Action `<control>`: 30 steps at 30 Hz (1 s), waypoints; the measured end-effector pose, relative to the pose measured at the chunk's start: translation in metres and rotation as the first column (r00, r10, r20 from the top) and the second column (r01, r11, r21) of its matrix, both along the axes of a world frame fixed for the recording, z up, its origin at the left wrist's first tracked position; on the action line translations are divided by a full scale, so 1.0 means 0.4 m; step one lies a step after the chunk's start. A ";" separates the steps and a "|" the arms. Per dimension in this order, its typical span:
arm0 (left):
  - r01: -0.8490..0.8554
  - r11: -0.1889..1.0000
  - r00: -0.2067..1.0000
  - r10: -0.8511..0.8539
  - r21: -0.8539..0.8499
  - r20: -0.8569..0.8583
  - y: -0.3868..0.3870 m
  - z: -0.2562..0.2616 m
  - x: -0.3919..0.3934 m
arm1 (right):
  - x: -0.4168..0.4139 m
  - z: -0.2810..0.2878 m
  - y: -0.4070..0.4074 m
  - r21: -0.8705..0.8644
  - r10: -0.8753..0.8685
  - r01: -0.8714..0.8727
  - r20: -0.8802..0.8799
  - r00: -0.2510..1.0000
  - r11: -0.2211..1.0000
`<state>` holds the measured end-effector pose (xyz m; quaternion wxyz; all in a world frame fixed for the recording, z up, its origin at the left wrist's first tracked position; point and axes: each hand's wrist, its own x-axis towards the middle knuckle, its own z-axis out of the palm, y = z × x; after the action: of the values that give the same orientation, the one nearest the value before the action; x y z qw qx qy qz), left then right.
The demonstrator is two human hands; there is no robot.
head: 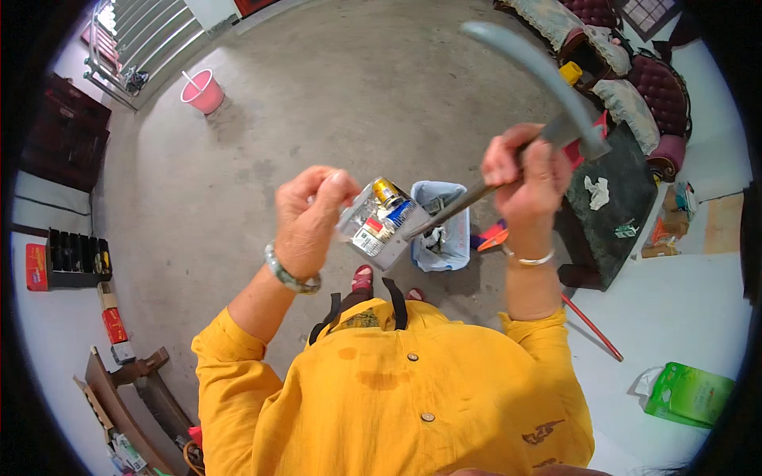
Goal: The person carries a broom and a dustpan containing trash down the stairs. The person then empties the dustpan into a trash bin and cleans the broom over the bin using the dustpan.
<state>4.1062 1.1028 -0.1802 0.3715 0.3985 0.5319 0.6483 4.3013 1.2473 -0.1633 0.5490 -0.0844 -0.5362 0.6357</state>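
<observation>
Before me is a greyish, partly see-through pan point(386, 257), which looks like a long-handled dustpan. It carries a gold drink can point(386, 190), a blue can or wrapper point(401, 213) and a printed white carton piece point(367, 240). A dark rod handle point(455, 205) runs from its edge up through my right hand point(530, 172), closed around it. Beyond that hand rises a curved grey end piece point(536, 65), slightly blurred. My left hand point(312, 214) is curled beside the pan's left rim; whether it grips the rim is unclear. A pale blue waste bin point(440, 262) holding rubbish stands right of the pan.
A dark low table point(613, 238) bears crumpled white tissue point(597, 193). A red stick point(589, 327) leans near it. Purple-and-orange material point(493, 236) shows by the bin. A pink bucket point(205, 95) stands on the concrete floor, and tufted chairs point(658, 89) line the far right.
</observation>
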 end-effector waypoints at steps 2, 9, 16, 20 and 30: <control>-0.115 0.965 0.992 0.101 -0.236 -0.069 -0.054 -0.062 -0.013 | 0.059 0.043 0.029 0.060 0.038 -0.040 0.036 0.999 0.997; -0.225 0.824 0.953 0.298 -0.519 0.060 -0.250 -0.321 -0.003 | 0.094 0.078 0.066 0.049 0.129 -0.136 0.126 0.984 0.989; -0.226 0.715 0.845 0.482 -0.661 0.232 -0.358 -0.411 0.027 | -0.056 -0.089 0.093 0.376 -0.096 -0.141 0.546 0.832 0.916; -0.294 0.701 0.763 0.581 -0.650 0.282 -0.418 -0.489 0.027 | -0.237 -0.201 0.052 0.494 -0.142 -0.318 0.689 0.710 0.809; -0.343 0.590 0.635 0.719 -0.731 0.282 -0.520 -0.516 0.010 | -0.475 -0.577 -0.147 0.361 -0.129 -0.593 0.909 0.396 0.720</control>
<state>4.1101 0.8949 -0.3865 0.3926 -0.1393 0.6781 0.6055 4.1115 1.1886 -0.3939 0.0677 -0.1309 -0.9287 0.3402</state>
